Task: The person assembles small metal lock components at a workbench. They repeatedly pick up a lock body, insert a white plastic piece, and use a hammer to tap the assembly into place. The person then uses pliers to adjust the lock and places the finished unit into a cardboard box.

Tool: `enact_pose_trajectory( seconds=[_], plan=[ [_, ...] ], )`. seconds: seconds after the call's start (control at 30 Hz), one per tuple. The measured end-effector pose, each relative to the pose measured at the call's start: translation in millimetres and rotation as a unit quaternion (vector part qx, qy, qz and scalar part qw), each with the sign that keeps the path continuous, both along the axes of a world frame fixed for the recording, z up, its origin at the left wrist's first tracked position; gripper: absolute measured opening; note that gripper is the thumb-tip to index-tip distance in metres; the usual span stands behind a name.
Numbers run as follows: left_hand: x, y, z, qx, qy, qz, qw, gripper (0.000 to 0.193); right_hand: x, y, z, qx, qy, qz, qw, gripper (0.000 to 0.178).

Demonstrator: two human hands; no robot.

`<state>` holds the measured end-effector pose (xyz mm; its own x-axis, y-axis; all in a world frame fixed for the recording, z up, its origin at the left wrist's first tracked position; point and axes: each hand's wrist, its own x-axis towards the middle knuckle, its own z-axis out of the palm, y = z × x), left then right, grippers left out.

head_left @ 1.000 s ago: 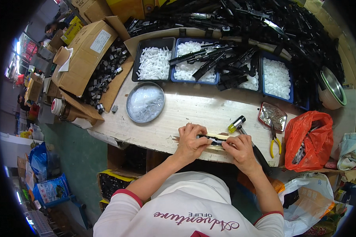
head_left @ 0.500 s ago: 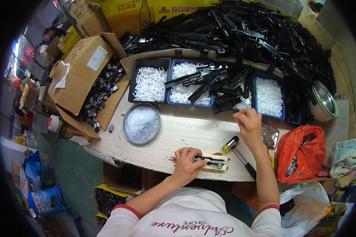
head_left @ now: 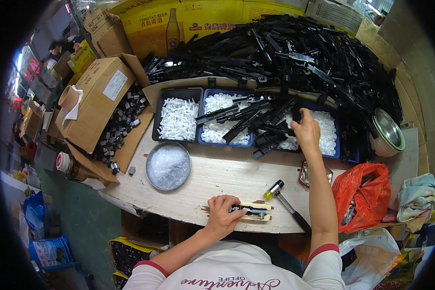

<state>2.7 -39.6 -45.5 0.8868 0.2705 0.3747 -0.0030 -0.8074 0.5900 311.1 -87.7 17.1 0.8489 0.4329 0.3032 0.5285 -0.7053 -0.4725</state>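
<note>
Head view: left hand [head_left: 221,216], fingers curled onto black part [head_left: 257,211] near bench's [head_left: 217,169] front edge; best held steady. Right hand [head_left: 307,131] by blue bin [head_left: 337,140], fingers half-bent, hold unclear.

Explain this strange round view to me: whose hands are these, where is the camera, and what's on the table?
There is no machine here, just a person's two bare hands. The camera sits on that person's head, looking down; its wide lens bends straight edges. At the table's near edge, the left hand grips a black part over a cream block. The right hand is over the trays of white pieces; whether its fingers hold anything is hidden. Also on the table are a round dish, a hammer and a red bag.
</note>
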Motion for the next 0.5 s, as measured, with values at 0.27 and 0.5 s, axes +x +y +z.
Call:
enact_pose_trajectory(
  seconds=[0.27, 0.5],
  plan=[
    [-0.9, -1.2, -0.1, -0.01, -0.011, 0.003, 1.0, 0.017, 10.9, -38.8, 1.1, 0.139, 0.059, -0.034, 0.988, 0.028],
    [0.2, -1.8, 2.4, -0.007, -0.013, 0.006, 1.0, 0.016, 22.6, -57.3, -13.6, 0.236, 0.154, -0.012, 0.959, 0.023]
  ],
)
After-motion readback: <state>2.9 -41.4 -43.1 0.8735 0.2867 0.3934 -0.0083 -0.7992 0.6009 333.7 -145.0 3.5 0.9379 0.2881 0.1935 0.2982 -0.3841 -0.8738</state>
